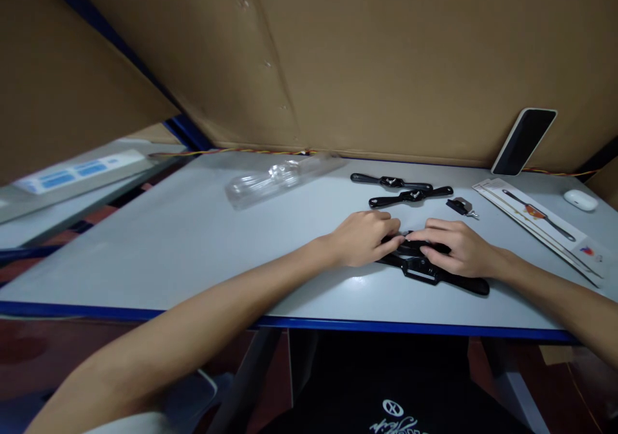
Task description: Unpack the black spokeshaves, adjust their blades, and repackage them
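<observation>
Tabletop: pale grey, smooth [168, 260], bordered along the front by a blue edge strip [313, 323], catching glare below the hands.
Left hand [369, 239]: curled, thumb and fingertips closed on a narrow black piece [412, 250], mostly hidden.
Right hand [456, 246]: pinching the same piece from the other side between thumb and fingers.
Long black metal tool with slotted middle [429, 274]: lying aslant under the hands, near the front edge.
Back of the table: bearing two slim black two-handled tools [390, 181] [412, 196], close together, beside a small black part with a silver screw [456, 207]; farther left, a clear plastic shell package [280, 179].
Right side: holding white printed cards picturing a tool [541, 221], a rounded white case [580, 200], and a white-edged phone with dark screen [524, 143], propped at a tilt.
Wall: plain brown sheeting [386, 54], creased, with a twisted red-and-yellow wire [241, 150] along its foot and a blue post [190, 131] at left.
Beyond: neighbouring grey table [29, 225] bearing a white-and-blue box [82, 171].
Below: reddish floor [275, 382], dimly lit.
</observation>
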`<state>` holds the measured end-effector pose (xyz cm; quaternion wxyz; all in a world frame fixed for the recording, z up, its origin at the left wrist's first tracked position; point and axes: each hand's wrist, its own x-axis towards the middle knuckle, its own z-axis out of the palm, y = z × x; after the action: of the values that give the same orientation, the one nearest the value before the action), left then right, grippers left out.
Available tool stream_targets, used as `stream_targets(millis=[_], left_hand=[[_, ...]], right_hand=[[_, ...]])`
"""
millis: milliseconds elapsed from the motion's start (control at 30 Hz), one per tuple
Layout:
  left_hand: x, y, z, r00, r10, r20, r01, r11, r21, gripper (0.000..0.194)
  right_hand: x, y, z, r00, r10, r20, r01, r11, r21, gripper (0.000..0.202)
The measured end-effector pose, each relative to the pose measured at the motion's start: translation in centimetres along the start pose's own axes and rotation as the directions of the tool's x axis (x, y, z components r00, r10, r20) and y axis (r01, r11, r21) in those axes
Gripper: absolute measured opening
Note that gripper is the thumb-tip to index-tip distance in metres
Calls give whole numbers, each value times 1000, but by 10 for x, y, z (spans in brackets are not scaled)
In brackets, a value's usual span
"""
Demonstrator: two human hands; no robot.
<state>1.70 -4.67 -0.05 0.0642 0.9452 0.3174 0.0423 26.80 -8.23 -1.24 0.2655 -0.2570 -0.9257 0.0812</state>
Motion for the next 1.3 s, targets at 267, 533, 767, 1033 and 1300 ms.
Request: stream_targets(millis=[267,533,767,1033,1300], left_hand=[[0,-3,2,1000,12,-16,-12,1000,-1,44],[0,-4,4,999,23,-29,-23,1000,-16,43],[0,-3,1,1000,10,-12,-10,1000,-8,42],[0,-2,1,1000,19,-23,-20,1000,-12,43],[0,-4,3,999,29,-38,-29,999,-15,44]], right_hand=[[-1,1,0,1000,-21,11,21,999,49,20],[2,-3,-6,989,25,143,-26,1000,1,19],[4,-5,-6,984,79,160,-81,997,4,14],[2,-3,-1,986,164,41,-164,986,-20,16],[1,-1,-2,985,152,78,-151,988,-18,30]])
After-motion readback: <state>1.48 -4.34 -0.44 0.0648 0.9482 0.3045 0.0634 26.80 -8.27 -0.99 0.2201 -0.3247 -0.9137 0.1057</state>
